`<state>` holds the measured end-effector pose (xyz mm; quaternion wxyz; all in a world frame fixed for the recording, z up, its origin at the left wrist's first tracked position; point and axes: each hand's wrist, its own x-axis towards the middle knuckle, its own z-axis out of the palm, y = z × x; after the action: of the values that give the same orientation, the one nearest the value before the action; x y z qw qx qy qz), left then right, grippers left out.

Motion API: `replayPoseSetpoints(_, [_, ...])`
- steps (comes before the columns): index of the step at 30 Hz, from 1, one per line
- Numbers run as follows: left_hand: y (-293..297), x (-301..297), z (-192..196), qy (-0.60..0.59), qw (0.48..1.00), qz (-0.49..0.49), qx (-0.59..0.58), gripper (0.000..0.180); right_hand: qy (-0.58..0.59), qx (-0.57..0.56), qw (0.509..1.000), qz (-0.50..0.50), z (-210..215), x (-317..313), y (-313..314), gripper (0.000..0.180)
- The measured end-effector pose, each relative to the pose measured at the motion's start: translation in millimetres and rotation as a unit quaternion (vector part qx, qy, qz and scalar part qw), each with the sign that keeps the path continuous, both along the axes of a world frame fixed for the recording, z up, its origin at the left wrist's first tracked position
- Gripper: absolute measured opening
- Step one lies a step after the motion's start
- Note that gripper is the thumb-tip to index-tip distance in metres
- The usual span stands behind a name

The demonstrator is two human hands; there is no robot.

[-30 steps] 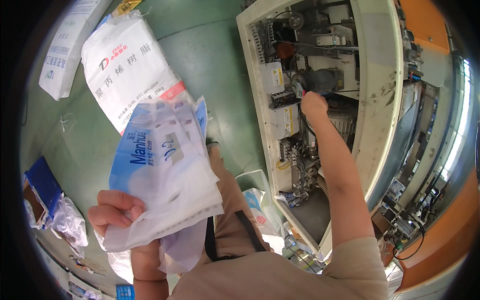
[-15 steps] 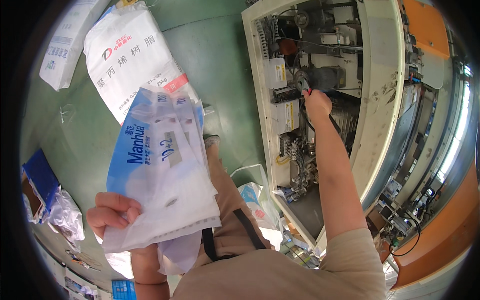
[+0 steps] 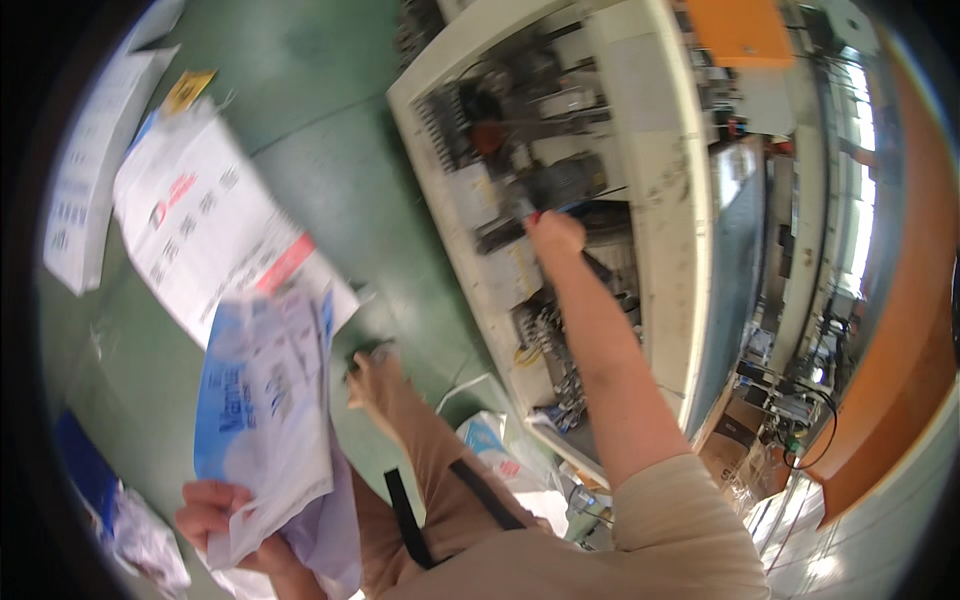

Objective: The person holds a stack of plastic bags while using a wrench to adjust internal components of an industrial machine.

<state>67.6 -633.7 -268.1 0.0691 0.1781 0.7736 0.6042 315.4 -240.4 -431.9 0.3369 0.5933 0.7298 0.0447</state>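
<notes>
- Head view: we look down on a green floor beside an open cream machine cabinet full of wiring and parts.
- Our left hand is clenched on a stack of blue-and-white plastic bags, held low at the left above the floor.
- Our right hand reaches into the cabinet; its grip looks closed on a small dark part, but blur leaves us unsure.
- A large white sack lies on the floor behind the bags.

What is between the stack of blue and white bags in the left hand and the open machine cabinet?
In the head view, the person's own bent leg in tan trousers and green floor lie between the bags and the cabinet.
</notes>
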Motion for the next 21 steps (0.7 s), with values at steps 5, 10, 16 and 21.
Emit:
replayPoseSetpoints(5, [-6,-1,-6,-0.015,0.999,-0.052,0.002,0.025,0.032,0.004,0.999,-0.003,-3,8,8,0.035])
replayPoseSetpoints(10, [-2,2,-7,-0.003,0.999,-0.053,0.010,0.024,0.021,-0.017,0.999,-0.029,-6,11,9,0.040])
replayPoseSetpoints(16, [-8,2,-7,-0.023,0.998,-0.057,0.023,0.025,0.056,0.005,0.998,0.024,-5,17,1,0.039])
replayPoseSetpoints(21, [7,11,-1,0.019,1.000,-0.007,-0.021,0.033,0.037,-0.011,0.999,0.038,-7,24,-4,0.031])
